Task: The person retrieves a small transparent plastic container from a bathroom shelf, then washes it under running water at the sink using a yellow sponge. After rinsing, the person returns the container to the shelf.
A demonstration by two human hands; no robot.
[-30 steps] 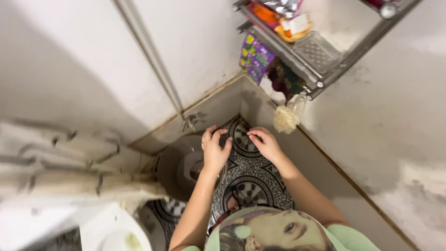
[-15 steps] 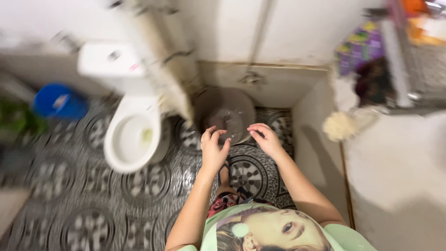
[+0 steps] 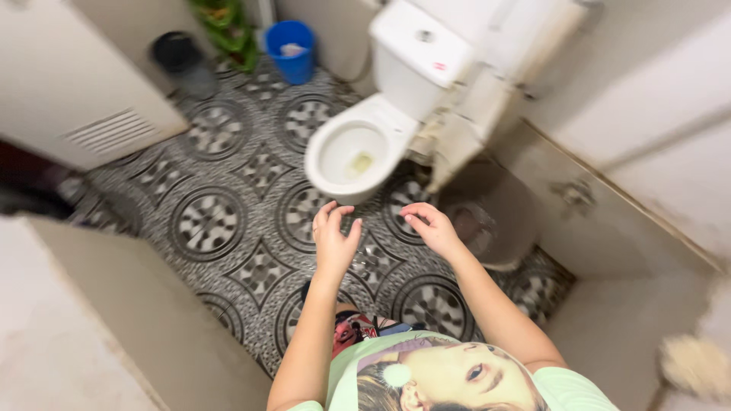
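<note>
Head view, centre of frame: left hand (image 3: pixel 333 242) and right hand (image 3: pixel 432 228), both empty, fingers loosely curled and spread, held apart above black-and-white patterned tile floor (image 3: pixel 228 198). Just above the hands: white ceramic toilet bowl (image 3: pixel 356 152), lid up, white cistern (image 3: pixel 420 53) behind. Right of centre: round grey plastic bucket (image 3: pixel 491 217), beside the right hand. Top of frame: blue plastic pail (image 3: pixel 292 49), dark round bin (image 3: pixel 177 55) at upper left.

Far left you've got a blue bucket (image 3: pixel 292 49) beside a dark bin (image 3: pixel 178 57), green stuff (image 3: pixel 225 23) between them. White louvred door (image 3: pixel 84 106) stands left. Patterned tile floor (image 3: pixel 205 221) throughout; pale loofah (image 3: pixel 697 365) sits near right, blurred.
</note>
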